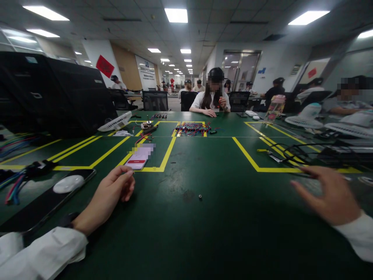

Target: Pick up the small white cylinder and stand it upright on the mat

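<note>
My left hand hovers over the table just in front of a phone with a lit screen and a red bar on it. Its thumb and index finger come together and the other fingers curl under; whatever may be between them is too small to make out. My right hand is open at the right, slightly blurred, with thumb and fingers spread, close to a bundle of black cables. Between both hands, a small metal ring-like part lies on the green table.
Left of my left hand lies a dark phone with a white mouse-like object on it. Coloured wires lie in a heap mid-table, near a small motor-like assembly. A person sits opposite. A bottle stands right.
</note>
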`<state>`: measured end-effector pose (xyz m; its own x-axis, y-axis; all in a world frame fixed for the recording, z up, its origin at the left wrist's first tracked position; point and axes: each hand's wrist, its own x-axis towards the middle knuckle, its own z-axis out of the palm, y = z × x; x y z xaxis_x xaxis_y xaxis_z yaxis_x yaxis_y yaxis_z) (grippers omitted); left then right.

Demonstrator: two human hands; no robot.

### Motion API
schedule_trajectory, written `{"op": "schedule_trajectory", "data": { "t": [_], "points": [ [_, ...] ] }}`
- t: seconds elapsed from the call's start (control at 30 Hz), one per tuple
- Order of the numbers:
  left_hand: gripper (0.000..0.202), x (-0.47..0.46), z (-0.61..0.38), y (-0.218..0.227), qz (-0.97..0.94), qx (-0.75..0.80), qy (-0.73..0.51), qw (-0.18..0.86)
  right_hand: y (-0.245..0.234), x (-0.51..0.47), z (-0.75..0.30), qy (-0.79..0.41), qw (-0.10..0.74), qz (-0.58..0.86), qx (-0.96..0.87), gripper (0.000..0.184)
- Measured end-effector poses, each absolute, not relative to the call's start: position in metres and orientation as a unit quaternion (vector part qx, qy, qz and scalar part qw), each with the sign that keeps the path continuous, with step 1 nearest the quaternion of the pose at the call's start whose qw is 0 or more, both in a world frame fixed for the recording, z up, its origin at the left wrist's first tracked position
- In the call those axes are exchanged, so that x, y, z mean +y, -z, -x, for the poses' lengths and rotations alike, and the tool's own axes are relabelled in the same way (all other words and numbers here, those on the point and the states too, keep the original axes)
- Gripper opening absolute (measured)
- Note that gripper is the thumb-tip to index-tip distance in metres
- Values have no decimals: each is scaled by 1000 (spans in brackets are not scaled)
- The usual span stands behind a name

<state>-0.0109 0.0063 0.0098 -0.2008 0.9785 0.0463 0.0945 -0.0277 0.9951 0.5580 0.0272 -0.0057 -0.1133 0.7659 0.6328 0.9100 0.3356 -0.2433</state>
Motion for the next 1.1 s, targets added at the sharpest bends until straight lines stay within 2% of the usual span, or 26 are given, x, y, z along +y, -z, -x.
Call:
{"op": "schedule_trajectory", "data": {
  "t": [0.07, 0.2, 0.3, 0.47, 0.57, 0.7, 0.73, 0.83, 0.93, 1.0, 1.1],
  "points": [
    [14, 6, 9, -11, -483, 563, -532, 409, 5, 25, -487, -5, 282, 473, -835, 44],
    [14, 5, 10, -11, -481, 562, -534, 410, 5, 30, -382, -182, 257, 368, -875, 46],
    [15, 5, 12, -9, -481, 560, -536, 409, 3, 39, -344, -214, 236, 339, -885, 46],
    [15, 6, 11, -9, -481, 556, -540, 410, 3, 50, -331, -231, 228, 327, -888, 16],
    [15, 6, 11, -9, -478, 555, -544, 410, 2, 48, -335, -236, 235, 332, -882, 13],
    [14, 6, 11, -9, -474, 553, -546, 414, 2, 44, -333, -203, 236, 311, -898, 38],
    [14, 6, 11, -9, -474, 553, -546, 414, 3, 42, -330, -190, 232, 297, -907, 36],
    [14, 5, 11, -9, -471, 552, -549, 416, 5, 39, -321, -177, 232, 269, -918, 14],
    [15, 5, 14, -8, -466, 550, -551, 420, -5, 40, -331, -163, 274, 273, -908, 13],
    [15, 5, 16, -8, -463, 549, -553, 422, -18, 44, -363, -70, 330, 296, -893, 16],
    [16, 5, 17, -8, -457, 551, -555, 424, -38, 54, -448, 155, 381, 376, -831, 22]
  ]
}}
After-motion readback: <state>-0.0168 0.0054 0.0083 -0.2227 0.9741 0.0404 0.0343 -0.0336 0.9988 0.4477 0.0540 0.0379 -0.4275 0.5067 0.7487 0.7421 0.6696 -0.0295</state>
